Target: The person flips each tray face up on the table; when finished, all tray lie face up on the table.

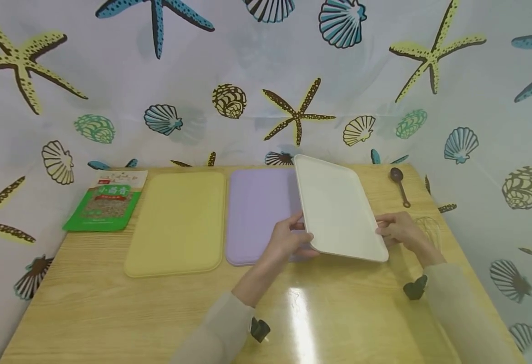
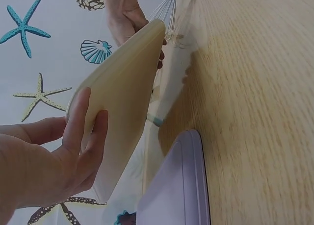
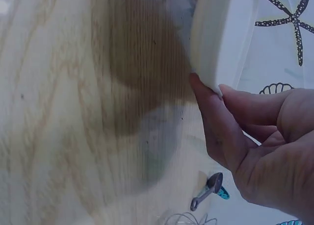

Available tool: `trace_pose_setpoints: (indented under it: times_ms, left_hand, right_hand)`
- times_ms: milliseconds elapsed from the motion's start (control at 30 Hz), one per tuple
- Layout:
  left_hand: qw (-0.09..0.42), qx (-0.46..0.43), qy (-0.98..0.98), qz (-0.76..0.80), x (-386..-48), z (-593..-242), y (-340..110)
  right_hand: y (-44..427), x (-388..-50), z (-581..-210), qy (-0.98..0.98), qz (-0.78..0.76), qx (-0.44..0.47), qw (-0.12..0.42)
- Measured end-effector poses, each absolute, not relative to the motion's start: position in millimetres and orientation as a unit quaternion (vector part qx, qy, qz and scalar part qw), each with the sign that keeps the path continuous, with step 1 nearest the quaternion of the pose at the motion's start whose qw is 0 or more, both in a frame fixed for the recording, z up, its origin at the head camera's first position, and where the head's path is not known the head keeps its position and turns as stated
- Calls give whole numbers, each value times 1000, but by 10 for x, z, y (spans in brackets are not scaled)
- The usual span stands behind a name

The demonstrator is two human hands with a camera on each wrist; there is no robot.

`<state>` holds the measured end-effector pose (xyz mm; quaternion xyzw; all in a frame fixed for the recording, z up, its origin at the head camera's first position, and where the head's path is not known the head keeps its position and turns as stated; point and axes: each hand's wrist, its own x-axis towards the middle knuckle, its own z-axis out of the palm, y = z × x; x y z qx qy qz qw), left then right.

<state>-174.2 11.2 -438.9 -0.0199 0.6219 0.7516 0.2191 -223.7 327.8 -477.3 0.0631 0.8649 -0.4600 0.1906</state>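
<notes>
We see the white tray [image 1: 341, 207] at the right of the scene, tilted and raised above the table [image 1: 134, 313]. Both hands grip it: the left hand [image 1: 289, 235] holds the near left corner with the thumb above and fingers underneath, and the right hand [image 1: 400, 231] pinches the right edge. The raised left side hides a part of the purple tray [image 1: 261, 212], but from the left wrist we see that the two do not touch.

We think that the right pinch, which takes only the edge, is the weaker hold; if it slips, the white tray may swing and drop on its right side. If the white tray comes down too far to the left, it could land over the rim of the purple tray and lie crooked. The whisk [image 1: 431, 230] is just beside the right hand, so a wide movement there might push it; the spoon [image 1: 398, 179], farther away, seems safer.

As for the containers, the white tray and the yellow tray [image 1: 179, 222] show only their own plain surface, and the purple tray the same in its visible part. At the far left, the green bag [image 1: 106, 192] shows what seem to be brown seeds [image 1: 111, 208] inside
</notes>
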Motion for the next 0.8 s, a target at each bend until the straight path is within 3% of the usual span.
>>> trace_pose_setpoints:
  times_ms: [400, 800]
  left_hand:
    - [244, -38, 647, 721, -1860, -4592, 236]
    - [216, 13, 689, 692, -1892, -4774, 509]
  right_hand:
    - [3446, -2227, -4718, 883, -434, 55, 169]
    - [3670, -2316, -4749, 903, -393, 56, 166]
